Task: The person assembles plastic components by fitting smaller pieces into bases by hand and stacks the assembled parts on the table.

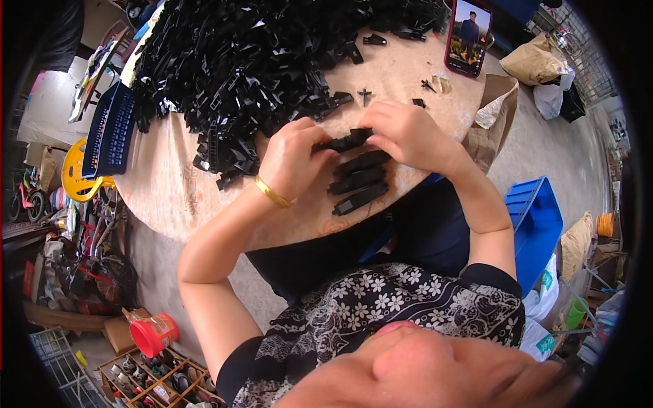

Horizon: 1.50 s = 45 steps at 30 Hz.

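Note:
Between my two hands is a black plastic part (345,141), long and narrow, held level just above the round table (299,221). My left hand (294,160) pinches its left end; a gold bangle sits on that wrist. At the other end, my right hand (401,134) grips the part with thumb and fingers. Several similar black parts (360,182) lie side by side on the tabletop just below my hands. A big heap of loose black plastic parts (231,68) covers the far left of the table, reaching close to my left hand.
A phone (469,37) stands upright at the table's far right. Small black scraps (364,95) lie beyond my hands. A dark blue basket (109,132) rests on a yellow stool (75,170) at the left. On the right floor are a blue crate (534,228) and a brown sack (534,60).

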{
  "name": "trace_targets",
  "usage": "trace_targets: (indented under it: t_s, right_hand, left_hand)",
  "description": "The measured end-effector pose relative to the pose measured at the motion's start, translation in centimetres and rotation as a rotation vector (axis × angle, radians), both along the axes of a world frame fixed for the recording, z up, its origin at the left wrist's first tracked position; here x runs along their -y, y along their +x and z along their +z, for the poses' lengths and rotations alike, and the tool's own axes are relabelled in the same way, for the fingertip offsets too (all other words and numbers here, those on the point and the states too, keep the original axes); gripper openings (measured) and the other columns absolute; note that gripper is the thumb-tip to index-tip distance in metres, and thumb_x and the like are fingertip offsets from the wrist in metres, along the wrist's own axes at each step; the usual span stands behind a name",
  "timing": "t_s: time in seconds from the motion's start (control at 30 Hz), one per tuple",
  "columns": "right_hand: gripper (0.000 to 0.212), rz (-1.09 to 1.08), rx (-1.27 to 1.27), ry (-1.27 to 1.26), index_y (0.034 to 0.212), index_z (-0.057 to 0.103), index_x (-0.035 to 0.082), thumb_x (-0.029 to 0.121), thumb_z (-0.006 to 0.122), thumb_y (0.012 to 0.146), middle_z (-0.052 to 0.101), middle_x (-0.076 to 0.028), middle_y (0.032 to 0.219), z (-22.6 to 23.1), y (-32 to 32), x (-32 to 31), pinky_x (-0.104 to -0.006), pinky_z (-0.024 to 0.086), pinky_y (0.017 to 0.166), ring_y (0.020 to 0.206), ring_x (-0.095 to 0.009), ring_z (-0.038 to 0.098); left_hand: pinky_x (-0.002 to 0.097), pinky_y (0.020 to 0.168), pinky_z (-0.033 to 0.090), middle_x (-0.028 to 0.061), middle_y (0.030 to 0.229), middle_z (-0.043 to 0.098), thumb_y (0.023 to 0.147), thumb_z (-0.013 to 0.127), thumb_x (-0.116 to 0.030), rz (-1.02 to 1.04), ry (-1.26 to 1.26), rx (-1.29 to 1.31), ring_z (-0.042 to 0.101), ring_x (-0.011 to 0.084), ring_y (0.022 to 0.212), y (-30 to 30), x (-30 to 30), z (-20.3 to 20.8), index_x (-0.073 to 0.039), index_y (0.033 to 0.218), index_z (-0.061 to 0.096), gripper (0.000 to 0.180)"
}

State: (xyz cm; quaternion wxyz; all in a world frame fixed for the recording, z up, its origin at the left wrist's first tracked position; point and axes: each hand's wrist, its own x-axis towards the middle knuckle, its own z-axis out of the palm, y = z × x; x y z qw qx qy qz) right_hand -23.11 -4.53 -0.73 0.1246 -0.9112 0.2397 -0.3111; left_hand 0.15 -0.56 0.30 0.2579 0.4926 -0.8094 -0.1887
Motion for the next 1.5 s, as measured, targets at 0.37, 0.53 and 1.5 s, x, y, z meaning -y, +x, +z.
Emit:
trace_targets:
  t_s: [0.37,0.53,1.5]
  right_hand:
    - [0.011,0.071,-0.102,0.003,0.08,0.063,0.006,0.013,0.07,0.073,0.056,-0.009,0.079,0.5,0.8,0.5,-0.0391,0.048,0.069,0.08,-0.029,0.058]
    - [0.022,0.129,-0.092,0.205,0.086,0.067,0.005,0.023,0.072,0.075,0.061,-0.01,0.082,0.4,0.8,1.7,-0.0385,0.048,0.066,0.077,-0.029,0.06]
    - [0.04,0.114,-0.088,0.357,0.112,0.064,0.005,0.019,0.074,0.076,0.068,-0.011,0.085,2.4,1.0,3.5,-0.0317,0.051,0.064,0.07,-0.023,0.065]
  left_hand:
    - [0.0325,0.065,0.05,0.0105,0.079,0.058,0.069,0.075,-0.006,-0.047,0.039,-0.052,0.061,0.0254,0.071,-0.8,0.2,-0.2,0.001,0.085,0.068,0.019]
    - [0.0331,0.067,0.051,0.0106,0.082,0.059,0.07,0.075,-0.005,-0.105,0.014,-0.03,0.061,0.0271,0.073,-0.7,0.2,-0.4,0.0,0.087,0.068,0.019]
    - [0.0393,0.075,0.048,0.0135,0.086,0.061,0.07,0.072,-0.008,-0.072,-0.037,-0.012,0.058,0.0332,0.081,-0.7,0.1,-0.5,-0.002,0.093,0.066,0.024]
